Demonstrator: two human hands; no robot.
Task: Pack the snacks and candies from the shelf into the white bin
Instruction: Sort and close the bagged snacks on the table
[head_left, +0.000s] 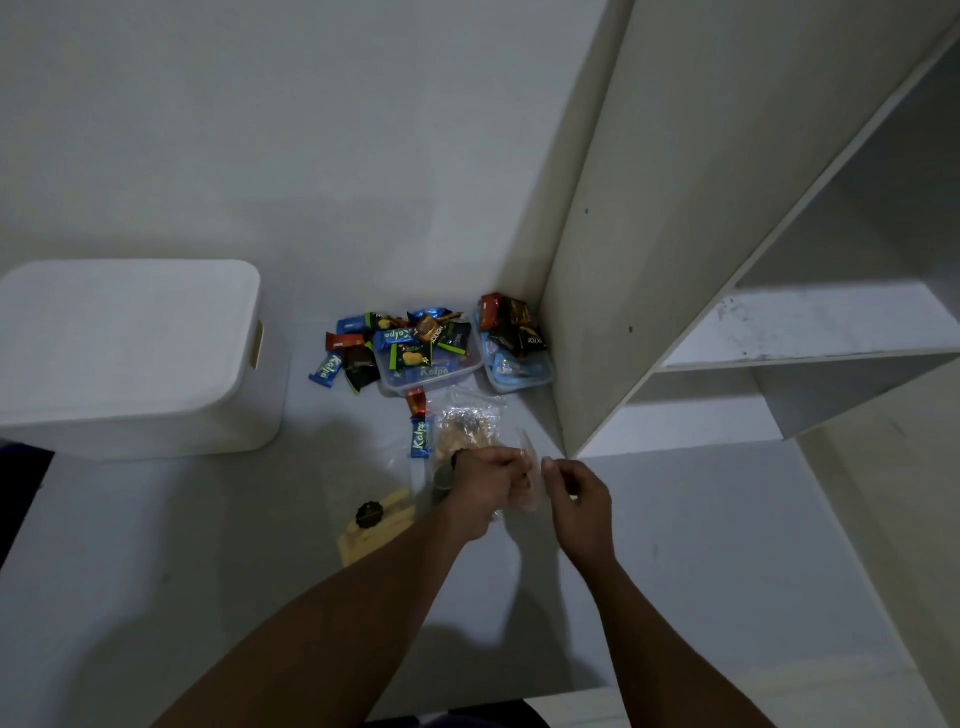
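A white bin (130, 358) with a lid on stands at the left on the floor. A pile of wrapped snacks (400, 340) lies in and around a clear tub, and a second clear tub (517, 358) of snacks sits against the shelf's side. My left hand (485, 486) grips a small clear plastic bag (532, 480) in front of me. My right hand (574, 496) pinches the bag's other edge. Beyond my hands lies a clear bag of pale snacks (467, 426), with a blue bar (420, 439) beside it.
A white shelf unit (727, 291) rises at the right, its boards bare. A pale yellow packet with a dark round seal (371, 525) lies left of my left forearm. The wall is behind the snacks.
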